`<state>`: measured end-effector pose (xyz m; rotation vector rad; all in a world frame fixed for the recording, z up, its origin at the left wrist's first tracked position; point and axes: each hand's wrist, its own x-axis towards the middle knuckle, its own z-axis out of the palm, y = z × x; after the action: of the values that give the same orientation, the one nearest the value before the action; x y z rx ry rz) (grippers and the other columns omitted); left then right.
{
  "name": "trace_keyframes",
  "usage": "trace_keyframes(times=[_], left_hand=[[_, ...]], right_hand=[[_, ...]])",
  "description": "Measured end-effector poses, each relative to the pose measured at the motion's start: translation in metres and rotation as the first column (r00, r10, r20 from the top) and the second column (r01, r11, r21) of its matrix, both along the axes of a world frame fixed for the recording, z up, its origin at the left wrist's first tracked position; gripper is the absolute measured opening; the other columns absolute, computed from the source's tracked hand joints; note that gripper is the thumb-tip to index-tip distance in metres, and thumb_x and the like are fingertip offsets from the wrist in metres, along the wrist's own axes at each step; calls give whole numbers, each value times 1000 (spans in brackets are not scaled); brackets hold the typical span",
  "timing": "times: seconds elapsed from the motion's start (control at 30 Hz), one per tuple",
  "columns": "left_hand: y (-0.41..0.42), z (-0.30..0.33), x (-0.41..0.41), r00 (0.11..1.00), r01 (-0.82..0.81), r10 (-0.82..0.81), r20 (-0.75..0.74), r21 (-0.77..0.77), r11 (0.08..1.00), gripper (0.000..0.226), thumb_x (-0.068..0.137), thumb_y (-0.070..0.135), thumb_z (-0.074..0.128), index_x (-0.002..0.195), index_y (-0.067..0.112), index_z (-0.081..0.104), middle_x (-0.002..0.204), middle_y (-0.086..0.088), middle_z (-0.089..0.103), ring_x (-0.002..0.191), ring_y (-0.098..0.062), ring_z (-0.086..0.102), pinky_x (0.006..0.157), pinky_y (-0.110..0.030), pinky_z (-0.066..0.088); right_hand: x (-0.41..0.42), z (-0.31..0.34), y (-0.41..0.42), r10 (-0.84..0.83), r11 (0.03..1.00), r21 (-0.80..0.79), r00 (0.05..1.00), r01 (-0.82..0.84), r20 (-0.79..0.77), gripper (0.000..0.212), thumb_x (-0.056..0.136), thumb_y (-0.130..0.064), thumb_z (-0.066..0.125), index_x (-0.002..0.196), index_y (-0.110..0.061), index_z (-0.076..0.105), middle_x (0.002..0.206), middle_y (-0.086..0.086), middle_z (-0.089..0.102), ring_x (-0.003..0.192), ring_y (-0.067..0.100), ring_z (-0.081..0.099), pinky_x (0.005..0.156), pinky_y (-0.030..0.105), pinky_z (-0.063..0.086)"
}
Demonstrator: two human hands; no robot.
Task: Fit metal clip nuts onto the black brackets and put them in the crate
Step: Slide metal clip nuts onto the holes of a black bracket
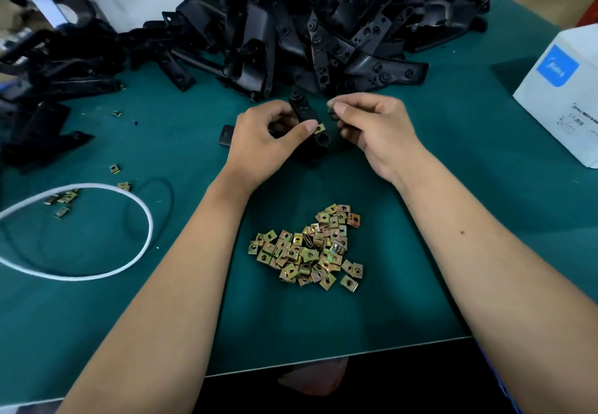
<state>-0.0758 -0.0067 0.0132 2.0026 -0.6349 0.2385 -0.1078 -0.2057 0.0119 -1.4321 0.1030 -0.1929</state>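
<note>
Bracket in hand: you hold one black bracket (307, 115) above the green table (453, 219), just in front of the big bracket heap, tilted with its lower end toward you.
Fitted clip: a brass-coloured clip nut (320, 127) sits on the bracket's edge, right at your left thumb tip.
Left grip: your left hand (265, 141) curls round the bracket, the thumb pressing beside the clip nut.
Right grip: your right hand (372, 125) has its fingers curled, thumb and forefinger pinched on something small and dark just right of the bracket; you cannot tell what it is.
Clip nut pile: a loose pile of clip nuts (307, 248) lies nearer to you than the bracket, between your forearms.
Bracket heap: the black brackets (307, 31) are stacked behind the held bracket, spreading to its left along the far table edge.
Strays: a few single clip nuts (113, 168) lie well left of the bracket, some inside a loop of white cable (142, 213).
Box: a white carton (563, 90) stands far right of the bracket.
</note>
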Motion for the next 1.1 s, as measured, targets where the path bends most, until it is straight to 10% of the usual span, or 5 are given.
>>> trace_keyframes(times=[0.53,0.77,1.1], left_hand=[[0,1,-3,1000,25,-25,-17,-28,999,27,89,32,79,86,6,70,80,-5,71,79,-24,68,76,-44,55],[-2,1,-5,999,35,-35,-3,-2,999,24,87,35,79,86,13,70,79,4,70,79,-15,68,77,-41,55],[-4,5,-10,997,37,-38,66,27,999,27,88,38,78,92,12,72,84,3,73,82,-15,69,77,-42,54]], right_hand=[[-6,-3,10,1,984,-181,1000,3,25,33,102,-6,56,103,-27,82,100,-4,72,94,13,62,75,25,52],[-8,0,11,-82,996,32,996,82,17,13,97,2,64,100,-7,73,87,7,78,74,16,72,66,24,56],[-7,4,19,-182,981,80,979,174,97,10,86,-6,80,91,-14,81,91,5,80,91,15,73,90,30,57]])
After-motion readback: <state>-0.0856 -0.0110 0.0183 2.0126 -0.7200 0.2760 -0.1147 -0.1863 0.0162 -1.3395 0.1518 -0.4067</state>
